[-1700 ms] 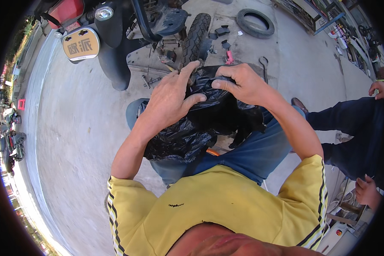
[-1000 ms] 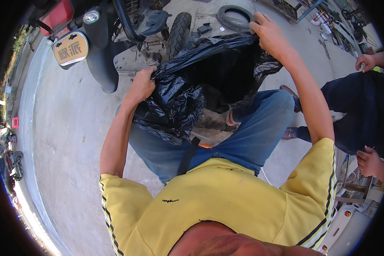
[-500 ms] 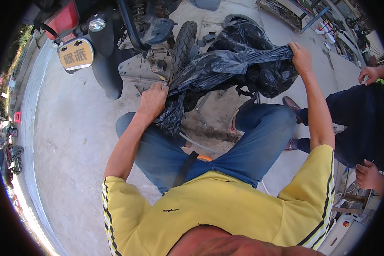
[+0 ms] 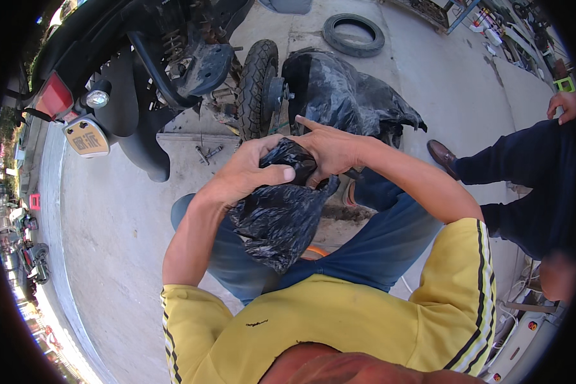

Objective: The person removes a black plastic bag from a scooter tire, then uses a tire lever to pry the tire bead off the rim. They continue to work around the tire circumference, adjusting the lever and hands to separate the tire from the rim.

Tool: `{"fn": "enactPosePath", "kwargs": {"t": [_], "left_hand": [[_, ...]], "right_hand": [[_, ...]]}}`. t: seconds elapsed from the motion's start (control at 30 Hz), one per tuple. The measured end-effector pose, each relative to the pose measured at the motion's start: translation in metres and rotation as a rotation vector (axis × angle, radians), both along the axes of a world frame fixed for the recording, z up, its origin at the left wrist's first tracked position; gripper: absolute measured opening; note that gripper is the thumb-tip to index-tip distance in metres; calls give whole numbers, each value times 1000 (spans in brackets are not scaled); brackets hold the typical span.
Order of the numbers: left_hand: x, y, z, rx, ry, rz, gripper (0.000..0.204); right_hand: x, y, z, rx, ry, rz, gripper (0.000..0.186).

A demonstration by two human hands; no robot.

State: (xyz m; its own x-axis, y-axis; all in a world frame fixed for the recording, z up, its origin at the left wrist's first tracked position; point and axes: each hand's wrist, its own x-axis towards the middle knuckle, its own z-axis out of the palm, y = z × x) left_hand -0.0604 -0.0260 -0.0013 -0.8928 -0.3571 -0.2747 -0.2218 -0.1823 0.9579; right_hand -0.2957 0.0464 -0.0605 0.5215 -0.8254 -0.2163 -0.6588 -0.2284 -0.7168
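Black plastic sheeting, seemingly a bag [image 4: 278, 221], is bunched up between my hands and hangs over my left thigh. My left hand [image 4: 240, 173] is closed around the bunch, its thumb lying across the top. Close against it, my right hand [image 4: 336, 150] grips the same plastic, with one finger sticking out; its other fingers are partly hidden. Beyond my hands a larger mass of black plastic [image 4: 339, 89] lies beside the wheel [image 4: 258, 83] of a motorcycle. Whether the two parts join behind my right hand is hidden.
The motorcycle's rear fender [image 4: 134, 141] and plate [image 4: 86, 136] stand at the left. A loose tyre [image 4: 353, 35] lies on the concrete further away. Small metal parts [image 4: 208, 153] lie near the wheel. At the right a person in dark trousers [image 4: 525, 160] stands close by.
My hands have come together from wide apart, bunching the stretched plastic between them. The loose tyre now shows fully, and the black mass has slumped down beside the wheel.
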Motion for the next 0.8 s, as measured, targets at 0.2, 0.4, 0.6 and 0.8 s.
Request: {"fn": "enactPosePath", "kwargs": {"t": [0.2,0.4,0.6,0.8], "left_hand": [[55,-6,15,-1151,-885,-228,68],[91,-45,-47,-1225,-670,-243,38],[67,-20,-28,-1104,-358,1,30],[-14,4,-15,-1188,-343,-64,28]], "right_hand": [[-86,11,-98,-415,485,-51,24],[-205,6,-103,-464,912,-280,29],[-320,117,-114,512,1047,-1020,118],[-162,75,83,-515,644,-722,118]]}}
